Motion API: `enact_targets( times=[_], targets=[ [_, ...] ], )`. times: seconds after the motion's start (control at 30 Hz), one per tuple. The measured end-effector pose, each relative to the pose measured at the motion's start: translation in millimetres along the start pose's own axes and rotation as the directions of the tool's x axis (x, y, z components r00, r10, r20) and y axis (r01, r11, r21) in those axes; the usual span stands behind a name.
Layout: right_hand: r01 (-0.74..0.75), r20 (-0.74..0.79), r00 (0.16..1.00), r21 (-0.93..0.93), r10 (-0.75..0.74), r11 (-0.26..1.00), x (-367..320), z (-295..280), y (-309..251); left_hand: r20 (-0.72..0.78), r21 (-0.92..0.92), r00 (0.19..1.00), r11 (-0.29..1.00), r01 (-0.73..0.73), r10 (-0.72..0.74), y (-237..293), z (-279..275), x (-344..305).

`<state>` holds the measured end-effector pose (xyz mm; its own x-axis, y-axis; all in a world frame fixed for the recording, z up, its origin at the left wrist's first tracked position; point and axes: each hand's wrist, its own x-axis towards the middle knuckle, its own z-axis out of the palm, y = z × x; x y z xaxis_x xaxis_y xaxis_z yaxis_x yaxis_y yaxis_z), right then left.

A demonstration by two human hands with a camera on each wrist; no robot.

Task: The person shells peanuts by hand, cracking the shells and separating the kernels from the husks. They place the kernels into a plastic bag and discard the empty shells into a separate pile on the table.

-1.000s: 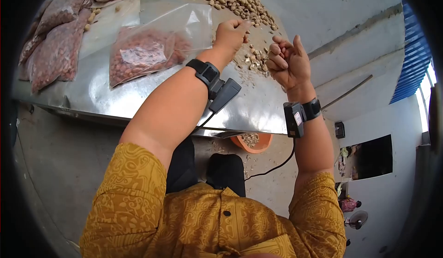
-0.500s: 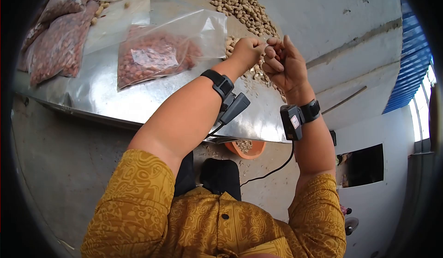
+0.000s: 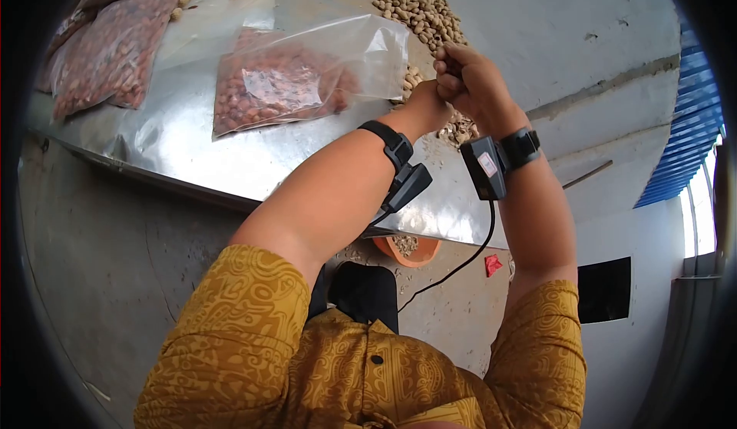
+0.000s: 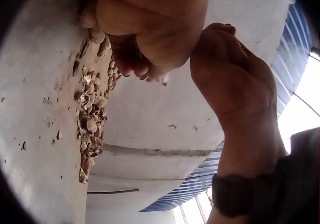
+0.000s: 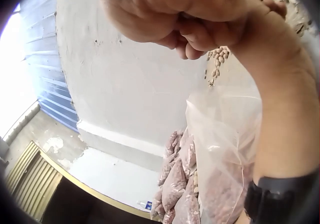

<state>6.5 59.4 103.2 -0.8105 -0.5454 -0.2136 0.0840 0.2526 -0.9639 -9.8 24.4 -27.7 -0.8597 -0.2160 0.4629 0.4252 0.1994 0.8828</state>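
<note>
Both hands meet above the table's far right part. My left hand (image 3: 428, 106) touches the right hand (image 3: 476, 83) in the head view. In the left wrist view the left hand (image 4: 155, 24) has bent fingers, and whatever it may hold is hidden. Curled fingers of the right hand (image 5: 175, 14) show in the right wrist view; their contents are covered. Unshelled peanuts (image 3: 418, 10) lie in a pile beyond the hands, and broken shells (image 4: 91, 119) lie beneath them. An open clear bag of red kernels (image 3: 284, 87) lies to the left of the hands.
Several filled bags of kernels (image 3: 115, 60) lie at the table's left. The metal tabletop (image 3: 184, 152) ends in front of the body. Below its edge stands an orange basin (image 3: 418, 254) with shells, and a red scrap (image 3: 492, 265) is on the floor.
My left hand has moved right, away from the peanut pile, to meet the right hand. The right hand has turned over, so the red kernels seen in its fingers are out of sight.
</note>
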Motion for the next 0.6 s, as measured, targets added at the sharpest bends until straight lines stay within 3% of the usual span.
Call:
enact_targets(
  times=[0.1, 0.2, 0.3, 0.6],
  targets=[
    [-0.025, -0.061, 0.998, -0.126, 0.017, 0.992, 10, 15, -4, -0.132, -0.079, 0.989, 0.993, -0.083, 0.072, -6, 1, 5],
    [-0.015, 0.017, 1.000, -0.195, 0.019, 0.981, 29, 25, -4, -0.225, -0.150, 0.966, 0.975, -0.166, 0.130, -6, 4, 10],
    [0.056, 0.114, 0.992, -0.088, -0.046, 0.995, 19, 58, 1, -0.258, -0.143, 0.948, 0.963, -0.227, 0.185, -7, 7, 12],
    [0.127, 0.268, 0.957, -0.042, -0.111, 0.991, 19, 58, 2, -0.286, -0.043, 0.903, 0.937, -0.347, 0.322, -8, 12, 20]
  ],
)
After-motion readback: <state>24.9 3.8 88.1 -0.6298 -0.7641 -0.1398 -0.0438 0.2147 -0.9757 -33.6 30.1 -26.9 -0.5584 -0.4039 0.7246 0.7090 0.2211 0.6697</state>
